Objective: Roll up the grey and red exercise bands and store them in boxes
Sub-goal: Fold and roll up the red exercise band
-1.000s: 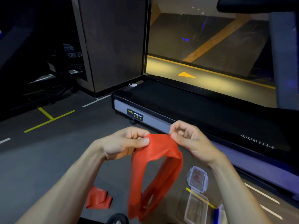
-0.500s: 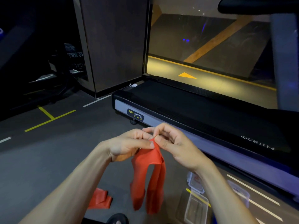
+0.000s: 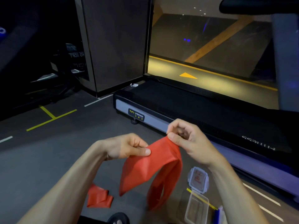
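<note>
A second red band point(image 3: 99, 198) lies crumpled on the floor at the near left. Above it, the left hand point(image 3: 127, 147) pinches one top corner of the red exercise band point(image 3: 151, 165), and the right hand point(image 3: 186, 138) pinches the other; the loop hangs between them. At near right a clear box point(image 3: 196, 209) stands open, its lid point(image 3: 198, 177) just beyond, beside the treadmill point(image 3: 202, 109).

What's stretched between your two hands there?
In the head view, a red band spans from the left hand to the right hand.

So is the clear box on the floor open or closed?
Open. The clear box has no top on; its lid lies beside it on the floor.
</note>
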